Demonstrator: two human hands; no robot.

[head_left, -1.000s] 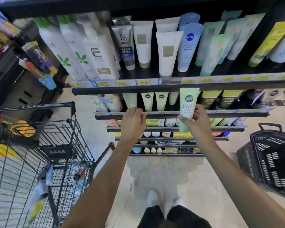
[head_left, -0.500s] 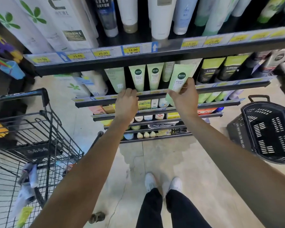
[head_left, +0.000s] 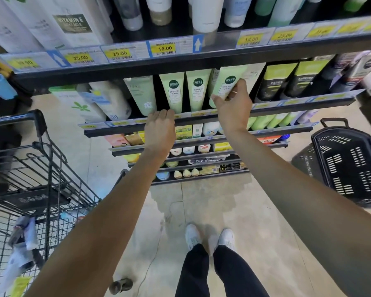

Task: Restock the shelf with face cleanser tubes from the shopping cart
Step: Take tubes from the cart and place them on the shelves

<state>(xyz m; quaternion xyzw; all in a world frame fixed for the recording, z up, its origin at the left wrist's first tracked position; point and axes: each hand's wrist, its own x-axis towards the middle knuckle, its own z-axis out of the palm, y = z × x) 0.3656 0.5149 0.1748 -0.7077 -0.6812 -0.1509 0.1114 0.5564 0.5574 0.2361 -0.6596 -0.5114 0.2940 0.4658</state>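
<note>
My right hand (head_left: 232, 110) grips a light green face cleanser tube (head_left: 227, 82), tilted, its cap end down inside the second shelf (head_left: 287, 103), just right of two matching green tubes (head_left: 185, 91) standing there. My left hand (head_left: 160, 130) rests with curled fingers on the front rail of that shelf, below the left matching tube, holding nothing. The black wire shopping cart (head_left: 43, 159) stands at the left with several tubes (head_left: 24, 239) lying in its basket.
The top shelf (head_left: 201, 54) with price tags and tall tubes overhangs the hands. Dark tubes (head_left: 287, 80) stand right of the held tube. A black plastic basket (head_left: 349, 166) sits on the floor at right. Lower shelves hold small products. My white shoes (head_left: 210, 236) are below.
The view has moved closer to the shelf. My right hand has carried the green tube up and into the second shelf beside the matching tubes. My left hand stays on the rail.
</note>
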